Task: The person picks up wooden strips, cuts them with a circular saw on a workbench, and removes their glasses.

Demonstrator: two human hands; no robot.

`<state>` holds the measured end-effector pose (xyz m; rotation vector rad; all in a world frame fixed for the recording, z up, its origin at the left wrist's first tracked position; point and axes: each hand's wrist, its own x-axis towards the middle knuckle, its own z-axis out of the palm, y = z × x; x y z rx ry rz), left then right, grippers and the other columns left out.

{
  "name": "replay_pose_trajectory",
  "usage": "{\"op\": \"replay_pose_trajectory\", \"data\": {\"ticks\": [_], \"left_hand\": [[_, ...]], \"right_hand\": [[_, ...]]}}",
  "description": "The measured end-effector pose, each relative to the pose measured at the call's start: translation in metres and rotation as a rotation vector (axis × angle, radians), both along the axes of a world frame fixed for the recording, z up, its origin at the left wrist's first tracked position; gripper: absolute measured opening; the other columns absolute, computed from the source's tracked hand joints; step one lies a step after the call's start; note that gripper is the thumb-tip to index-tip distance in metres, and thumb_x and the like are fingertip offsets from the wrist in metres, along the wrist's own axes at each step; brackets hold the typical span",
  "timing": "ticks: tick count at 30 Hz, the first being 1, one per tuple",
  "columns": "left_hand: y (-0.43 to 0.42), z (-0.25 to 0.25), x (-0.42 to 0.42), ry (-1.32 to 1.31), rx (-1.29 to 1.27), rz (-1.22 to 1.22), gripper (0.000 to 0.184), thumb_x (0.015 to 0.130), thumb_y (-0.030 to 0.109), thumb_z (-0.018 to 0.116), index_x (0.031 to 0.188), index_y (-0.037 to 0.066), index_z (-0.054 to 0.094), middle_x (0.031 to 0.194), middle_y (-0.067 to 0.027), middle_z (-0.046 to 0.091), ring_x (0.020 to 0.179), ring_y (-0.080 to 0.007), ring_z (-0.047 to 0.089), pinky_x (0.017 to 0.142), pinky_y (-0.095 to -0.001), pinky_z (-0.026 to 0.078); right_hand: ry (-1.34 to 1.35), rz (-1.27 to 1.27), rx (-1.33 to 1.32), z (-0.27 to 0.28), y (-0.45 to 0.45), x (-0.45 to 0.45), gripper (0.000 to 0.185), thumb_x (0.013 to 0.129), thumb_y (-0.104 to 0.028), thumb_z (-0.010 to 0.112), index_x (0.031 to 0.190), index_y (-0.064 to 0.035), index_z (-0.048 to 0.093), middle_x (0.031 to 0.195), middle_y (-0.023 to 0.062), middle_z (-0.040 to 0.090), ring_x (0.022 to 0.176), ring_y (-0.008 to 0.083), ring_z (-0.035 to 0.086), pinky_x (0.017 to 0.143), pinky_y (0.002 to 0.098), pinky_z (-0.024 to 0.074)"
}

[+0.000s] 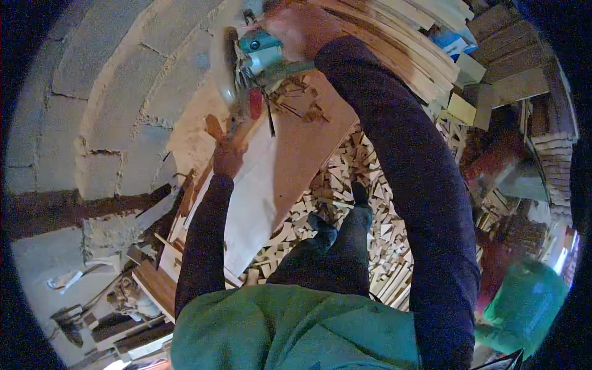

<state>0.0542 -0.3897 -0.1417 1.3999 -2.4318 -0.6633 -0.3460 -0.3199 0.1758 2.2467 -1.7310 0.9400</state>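
At the top centre stands a teal power saw (262, 50), apparently a mitre saw, with a round blade guard on its left and a red part below. My right hand (302, 28), smeared by motion, is closed at the saw's upper right, over its handle; the handle itself is hidden. My left hand (228, 157) is just below the saw, one finger or thumb pointing up and left. Its other fingers are against a pale piece of wood (248, 131) near the saw's base. Small dark offcuts (302, 102) lie on the brown board (308, 142) right of the saw.
Many wood offcuts (385, 228) cover the floor around my feet. Long wooden strips (407, 46) are stacked at the upper right, near cardboard boxes (475, 98). A block wall (117, 92) rises on the left. A green object (527, 302) is at the lower right.
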Motion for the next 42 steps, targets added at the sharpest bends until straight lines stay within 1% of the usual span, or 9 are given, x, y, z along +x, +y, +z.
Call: {"op": "replay_pose_trajectory", "data": {"ticks": [8,11,12,20,26,31,35,40,42], "left_hand": [[0.021,0.004,0.009,0.379,0.094,0.057,0.050,0.095,0.031,0.056,0.137,0.005,0.047,0.108,-0.0211,0.067,0.086,-0.0364,0.067,0.074,-0.0456,0.055],[0.096,0.031,0.069,-0.466,-0.627,0.290,0.062,0.092,0.034,0.056,0.141,-0.002,0.043,0.137,-0.0250,0.050,0.121,-0.0447,0.052,0.101,-0.0580,0.042],[0.116,0.053,0.084,-0.406,-0.588,0.324,0.070,0.088,0.038,0.062,0.139,-0.006,0.044,0.146,-0.0262,0.038,0.132,-0.0494,0.036,0.110,-0.0620,0.029],[0.155,0.049,0.243,-0.679,-0.051,0.645,0.067,0.087,0.043,0.063,0.135,-0.002,0.051,0.138,-0.0264,0.049,0.130,-0.0460,0.044,0.111,-0.0578,0.032],[0.178,0.000,0.329,-0.726,-0.282,0.473,0.066,0.092,0.045,0.058,0.140,0.000,0.050,0.144,-0.0281,0.045,0.140,-0.0469,0.034,0.118,-0.0566,0.025],[0.168,0.056,0.341,-0.607,-0.327,0.105,0.038,0.086,0.014,0.060,0.121,-0.001,0.056,0.109,-0.0210,0.054,0.105,-0.0412,0.048,0.094,-0.0555,0.040],[0.188,0.108,0.321,-0.555,-0.385,0.037,0.035,0.089,0.017,0.058,0.120,0.002,0.054,0.110,-0.0232,0.056,0.093,-0.0414,0.060,0.079,-0.0532,0.050],[0.251,0.107,0.319,-0.442,0.228,0.160,0.035,0.090,0.025,0.059,0.116,0.002,0.052,0.104,-0.0251,0.062,0.082,-0.0399,0.067,0.069,-0.0505,0.054],[0.284,0.106,0.307,-0.610,-0.139,-0.069,0.037,0.090,0.027,0.061,0.116,0.003,0.052,0.100,-0.0240,0.065,0.083,-0.0387,0.067,0.069,-0.0477,0.055]], "right_hand": [[0.405,-0.063,-0.003,0.008,0.002,-0.004,0.040,0.087,-0.018,0.064,0.126,-0.0135,0.063,0.121,0.0164,0.064,0.105,0.0368,0.064,0.088,0.0474,0.0535],[0.491,-0.002,-0.118,0.000,-0.013,-0.013,0.046,0.086,-0.020,0.068,0.131,-0.0160,0.059,0.131,0.0128,0.061,0.113,0.0360,0.064,0.089,0.0464,0.0538],[0.487,0.026,-0.159,-0.006,-0.017,-0.016,0.046,0.086,-0.020,0.068,0.131,-0.0157,0.059,0.134,0.0132,0.059,0.116,0.0361,0.062,0.091,0.0468,0.0530],[0.387,-0.075,-0.107,-0.016,-0.017,-0.016,0.057,0.078,-0.008,0.072,0.132,-0.0164,0.058,0.136,0.0150,0.057,0.119,0.0392,0.057,0.097,0.0492,0.0499],[0.453,0.004,-0.234,-0.002,-0.008,-0.007,0.053,0.073,-0.006,0.072,0.123,-0.0196,0.061,0.124,0.0111,0.062,0.113,0.0366,0.061,0.090,0.0471,0.0535],[0.281,-0.001,-0.082,0.023,0.016,0.012,0.054,0.073,-0.005,0.070,0.125,-0.0199,0.065,0.129,0.0173,0.063,0.115,0.0343,0.062,0.090,0.0460,0.0528],[0.310,-0.086,0.152,0.021,0.012,0.009,0.060,0.072,-0.007,0.073,0.129,-0.0234,0.062,0.148,0.0186,0.049,0.127,0.0330,0.056,0.097,0.0415,0.0501],[0.352,-0.284,0.383,0.018,0.005,0.013,0.043,0.081,-0.008,0.070,0.122,-0.0091,0.060,0.116,0.0155,0.063,0.114,0.0363,0.058,0.091,0.0475,0.0513],[0.329,-0.235,0.143,0.023,0.022,0.013,0.039,0.083,-0.009,0.070,0.121,-0.0057,0.059,0.113,0.0163,0.063,0.111,0.0356,0.059,0.090,0.0461,0.0506]]}}
